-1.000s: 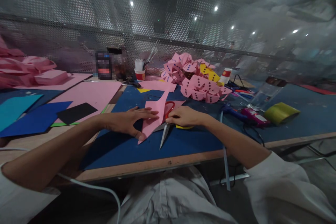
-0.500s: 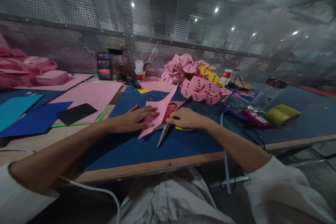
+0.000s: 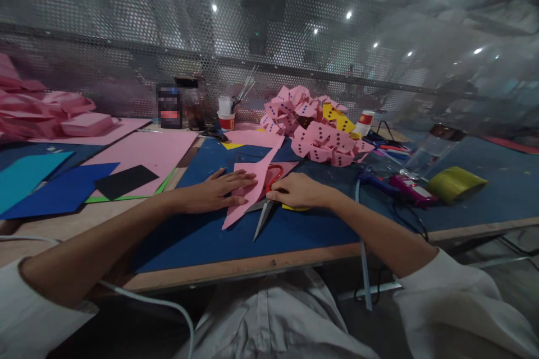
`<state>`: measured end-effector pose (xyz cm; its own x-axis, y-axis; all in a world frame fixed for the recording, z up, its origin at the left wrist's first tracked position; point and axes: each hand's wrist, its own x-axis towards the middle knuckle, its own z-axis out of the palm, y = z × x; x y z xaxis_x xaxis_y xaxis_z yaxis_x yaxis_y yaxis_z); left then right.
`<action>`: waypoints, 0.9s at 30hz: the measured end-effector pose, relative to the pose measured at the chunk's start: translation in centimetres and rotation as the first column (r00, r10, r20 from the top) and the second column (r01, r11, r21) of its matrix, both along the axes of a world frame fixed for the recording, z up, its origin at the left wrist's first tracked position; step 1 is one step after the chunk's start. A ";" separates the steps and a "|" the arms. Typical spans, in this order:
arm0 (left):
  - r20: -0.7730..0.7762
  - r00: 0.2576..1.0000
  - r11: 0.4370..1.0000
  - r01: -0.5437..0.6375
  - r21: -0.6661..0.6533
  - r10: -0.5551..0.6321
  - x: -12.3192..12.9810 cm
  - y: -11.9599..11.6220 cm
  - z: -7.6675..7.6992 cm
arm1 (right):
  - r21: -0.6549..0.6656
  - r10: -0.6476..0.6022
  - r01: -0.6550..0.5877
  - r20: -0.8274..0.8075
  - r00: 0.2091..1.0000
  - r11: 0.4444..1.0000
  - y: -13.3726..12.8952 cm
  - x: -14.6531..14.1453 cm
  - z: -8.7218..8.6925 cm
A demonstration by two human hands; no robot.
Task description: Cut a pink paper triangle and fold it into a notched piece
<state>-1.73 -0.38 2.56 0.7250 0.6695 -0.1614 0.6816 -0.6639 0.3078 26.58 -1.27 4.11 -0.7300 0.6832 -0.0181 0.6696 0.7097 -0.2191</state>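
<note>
My left hand [image 3: 214, 192] lies flat on a pink paper sheet [image 3: 259, 176], fingers stretched out and slightly apart. My right hand [image 3: 301, 189] grips a pair of scissors [image 3: 261, 222] with red-orange handles. Its blades are spread: one points toward the front edge of the table, and the other lies partly hidden at the pink paper. The front end of that paper tapers to a point. More pink paper lies under and behind the scissors. A bit of yellow paper [image 3: 295, 207] shows beneath my right hand.
A blue mat [image 3: 202, 241] covers this part of the table. Behind my hands is a heap of folded pink paper pieces [image 3: 322, 143] with dark dots. A clear jar [image 3: 432, 151], purple tool [image 3: 412, 190] and yellow roll [image 3: 457, 184] stand right. Coloured sheets [image 3: 63, 188] lie left.
The pink paper's front tip and the scissors' blade tip sit slightly lower in the picture. The view has shifted a little. Both hands keep nearly the same position.
</note>
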 end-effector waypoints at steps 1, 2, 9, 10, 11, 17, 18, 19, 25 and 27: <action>0.009 1.000 1.000 0.000 0.009 0.000 0.0 0.1 -0.1 | 0.009 0.000 0.000 0.005 1.000 1.000 0.0 0.0 0.0; 0.022 1.000 1.000 0.000 0.026 0.000 0.0 0.2 -0.1 | 0.015 -0.001 0.001 0.010 1.000 1.000 0.0 0.0 0.0; 0.134 0.991 0.991 0.001 0.135 -0.019 -0.9 -0.3 0.5 | 0.018 -0.006 0.006 0.001 1.000 1.000 0.1 0.1 -0.2; 0.114 0.993 0.994 0.003 0.113 -0.016 -1.2 -0.6 0.6 | 0.012 -0.011 0.011 -0.001 1.000 1.000 0.1 0.1 -0.2; 0.089 0.996 0.995 0.013 0.094 -0.022 -1.5 -0.9 0.6 | 0.004 -0.018 0.019 -0.002 1.000 1.000 0.0 0.1 -0.2; 0.049 0.996 0.996 0.067 0.054 -0.069 -2.9 -1.5 0.0 | -0.042 -0.074 0.075 0.017 0.997 0.996 -0.5 -0.1 0.1; 0.046 0.996 0.997 0.068 0.041 -0.070 -3.0 -1.4 -0.1 | -0.045 -0.076 0.077 0.017 0.997 0.996 -0.5 0.0 0.1; 0.041 0.997 0.997 0.068 0.026 -0.069 -3.0 -1.2 0.0 | -0.044 -0.076 0.076 0.015 0.997 0.996 -0.6 0.0 0.1; 0.025 0.996 0.994 0.082 -0.065 -0.081 -3.2 -0.4 0.7 | 0.024 -0.065 0.064 0.009 0.998 0.998 -0.2 0.2 -0.5; 0.036 0.995 0.993 0.097 -0.065 -0.095 -3.2 -0.3 0.9 | 0.038 -0.055 0.054 0.008 0.998 0.998 -0.1 0.2 -0.5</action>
